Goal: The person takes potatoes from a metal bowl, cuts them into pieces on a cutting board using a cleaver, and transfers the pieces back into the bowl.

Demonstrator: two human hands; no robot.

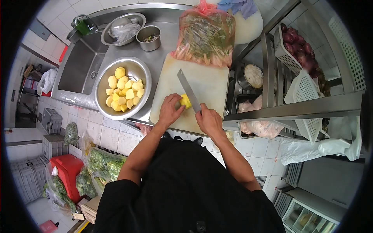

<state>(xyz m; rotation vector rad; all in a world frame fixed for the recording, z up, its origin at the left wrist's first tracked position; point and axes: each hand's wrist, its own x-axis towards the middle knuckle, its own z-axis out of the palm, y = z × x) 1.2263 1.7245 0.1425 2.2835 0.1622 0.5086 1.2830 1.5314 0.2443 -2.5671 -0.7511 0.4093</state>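
On the white cutting board (210, 83) lies a yellow potato piece (186, 101). My left hand (169, 110) holds it down from the left. My right hand (209, 119) grips the handle of a large knife (189, 91), whose blade lies across the potato piece and points toward the far left. A steel bowl (101, 101) just left of the board holds several cut yellow potato chunks (123, 93).
A plastic bag of greens (206, 37) lies at the board's far end. A sink (79, 66), a steel basin (123, 29) and a small pot (149, 38) are at the back left. A metal rack with baskets of red onions (299, 46) stands to the right. Bags and crates sit on the floor.
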